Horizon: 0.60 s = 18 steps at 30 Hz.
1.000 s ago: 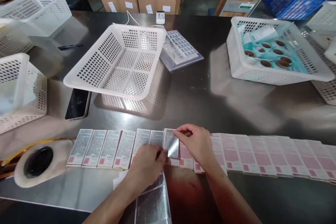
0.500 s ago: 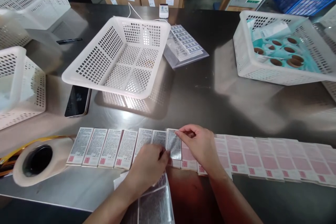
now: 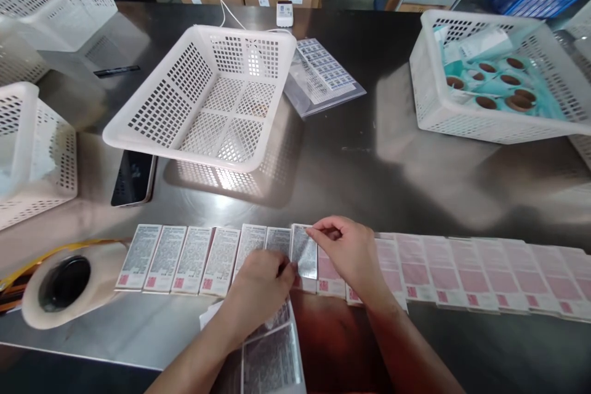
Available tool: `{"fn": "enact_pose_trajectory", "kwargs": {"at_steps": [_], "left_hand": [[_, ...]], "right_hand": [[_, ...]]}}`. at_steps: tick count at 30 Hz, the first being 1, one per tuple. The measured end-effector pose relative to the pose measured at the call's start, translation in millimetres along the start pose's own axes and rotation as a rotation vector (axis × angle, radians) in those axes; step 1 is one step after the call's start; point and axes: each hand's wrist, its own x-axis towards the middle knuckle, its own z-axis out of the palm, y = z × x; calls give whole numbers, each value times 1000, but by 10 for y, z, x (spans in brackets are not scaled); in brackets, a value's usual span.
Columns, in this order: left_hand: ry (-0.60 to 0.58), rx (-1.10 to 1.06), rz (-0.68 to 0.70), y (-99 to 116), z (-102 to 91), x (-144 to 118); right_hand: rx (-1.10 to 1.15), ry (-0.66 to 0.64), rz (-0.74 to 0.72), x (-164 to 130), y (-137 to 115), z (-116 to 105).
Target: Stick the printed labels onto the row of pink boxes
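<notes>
- Head view: at the near edge of the steel table (image 3: 369, 160), the left hand (image 3: 261, 283) and right hand (image 3: 346, 249) pinch a silvery printed label (image 3: 305, 251) closed, pressing it onto a flat pink-and-white box (image 3: 329, 271) in the row.
- Judged: smoothing follows.
- Behind: an empty white perforated basket (image 3: 203, 98) and black phone (image 3: 133, 177), well clear.

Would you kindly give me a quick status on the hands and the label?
Left hand and right hand both pinching the silver label, laid over a pink box in the row. Nothing in the way.
</notes>
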Motion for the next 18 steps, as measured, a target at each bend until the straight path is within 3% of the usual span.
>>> {"fn": "enact_pose_trajectory", "kwargs": {"at_steps": [9, 13, 18], "left_hand": [[-18, -21, -27, 18, -12, 3], [-29, -41, -39, -13, 4, -3], [-30, -61, -25, -1, -3, -1]], "right_hand": [[-88, 80, -92, -11, 70, 58], [-64, 130, -63, 0, 94, 43], [14, 65, -49, 16, 100, -10]]}}
